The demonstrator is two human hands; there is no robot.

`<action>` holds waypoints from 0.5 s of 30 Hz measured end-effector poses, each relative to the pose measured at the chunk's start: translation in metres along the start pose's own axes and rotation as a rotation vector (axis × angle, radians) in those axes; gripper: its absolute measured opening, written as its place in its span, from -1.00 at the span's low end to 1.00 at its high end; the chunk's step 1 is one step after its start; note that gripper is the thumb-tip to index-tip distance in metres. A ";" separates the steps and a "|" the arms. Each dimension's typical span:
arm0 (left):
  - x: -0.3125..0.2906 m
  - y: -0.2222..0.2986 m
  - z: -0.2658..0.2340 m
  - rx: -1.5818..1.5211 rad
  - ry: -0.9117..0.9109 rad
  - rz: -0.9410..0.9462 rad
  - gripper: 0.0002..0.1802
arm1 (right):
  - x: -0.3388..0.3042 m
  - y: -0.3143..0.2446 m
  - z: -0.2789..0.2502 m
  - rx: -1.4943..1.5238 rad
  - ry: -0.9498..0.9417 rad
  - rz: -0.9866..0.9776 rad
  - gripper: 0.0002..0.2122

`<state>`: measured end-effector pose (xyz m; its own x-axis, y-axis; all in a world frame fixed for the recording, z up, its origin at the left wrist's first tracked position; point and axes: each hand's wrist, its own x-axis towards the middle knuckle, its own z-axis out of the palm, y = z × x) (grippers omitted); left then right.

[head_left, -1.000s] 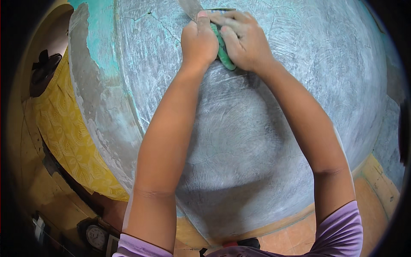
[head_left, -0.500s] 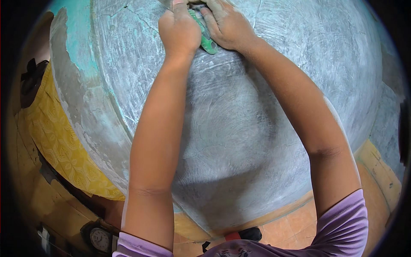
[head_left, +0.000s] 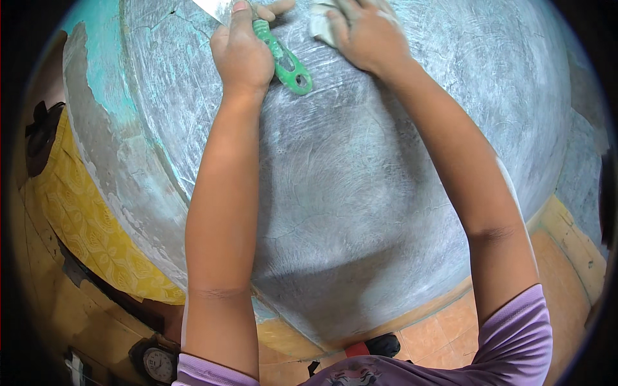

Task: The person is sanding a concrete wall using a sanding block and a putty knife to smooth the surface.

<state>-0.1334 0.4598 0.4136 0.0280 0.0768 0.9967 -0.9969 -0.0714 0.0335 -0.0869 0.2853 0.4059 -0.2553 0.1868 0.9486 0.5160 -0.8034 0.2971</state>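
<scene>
A grey wall (head_left: pixel 335 193), scuffed and streaked with whitish swirls and turquoise paint, fills the middle of the head view. My left hand (head_left: pixel 243 55) is closed around a putty knife, whose green handle (head_left: pixel 286 63) sticks out toward the lower right. Its metal blade points up and left, partly cut off by the top edge. To the right, my right hand (head_left: pixel 374 38) presses a folded pale sheet (head_left: pixel 320 24) against the wall. Most of that sheet is hidden under the fingers, and I cannot tell whether it is sandpaper or cloth.
Left of the wall's peeling edge hangs a yellow patterned cloth (head_left: pixel 90 222), with a dark object (head_left: pixel 44 135) above it. A clock (head_left: pixel 158 364) sits at the lower left. Orange floor tiles (head_left: pixel 441 331) and a black-and-red item (head_left: pixel 380 346) lie below.
My hands have come apart: the left moved left and slightly down with the putty knife, the right shifted right. The knife's blade and the pale sheet now show.
</scene>
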 end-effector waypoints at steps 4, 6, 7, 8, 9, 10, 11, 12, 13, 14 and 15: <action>-0.010 0.007 0.006 0.052 -0.026 -0.161 -0.55 | -0.031 0.017 -0.010 -0.079 -0.074 -0.002 -0.51; -0.017 0.010 0.011 -0.056 -0.008 -0.242 -0.54 | -0.045 0.012 -0.027 -0.048 -0.291 -0.185 -0.49; -0.021 0.011 0.013 -0.006 0.001 -0.238 -0.55 | -0.050 0.019 -0.029 -0.051 -0.293 -0.178 -0.49; -0.025 0.011 0.017 0.039 0.009 -0.239 -0.55 | -0.057 0.029 -0.033 -0.070 -0.280 -0.086 -0.49; -0.027 0.008 0.021 0.031 0.001 -0.247 -0.55 | -0.062 0.039 -0.037 -0.091 -0.266 0.008 -0.48; -0.029 0.004 0.026 0.047 -0.031 -0.242 -0.56 | -0.064 0.049 -0.040 -0.066 -0.252 0.172 -0.47; -0.029 0.000 0.028 0.069 -0.062 -0.234 -0.57 | -0.067 0.053 -0.037 -0.071 -0.256 0.181 -0.47; -0.028 -0.005 0.032 0.064 -0.070 -0.241 -0.57 | -0.072 0.055 -0.033 -0.142 -0.220 0.210 -0.46; -0.025 -0.010 0.038 0.003 -0.120 -0.276 -0.63 | -0.077 0.057 -0.030 -0.214 -0.185 0.239 -0.46; -0.023 -0.012 0.043 -0.055 -0.169 -0.311 -0.66 | -0.077 0.050 -0.039 -0.109 -0.272 0.071 -0.44; -0.022 -0.014 0.049 -0.056 -0.176 -0.319 -0.66 | -0.076 0.050 -0.041 -0.110 -0.276 0.081 -0.44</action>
<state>-0.1161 0.4108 0.3945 0.3450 -0.0861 0.9346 -0.9385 -0.0166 0.3449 -0.0750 0.2080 0.3440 0.0225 0.2543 0.9669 0.4298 -0.8756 0.2203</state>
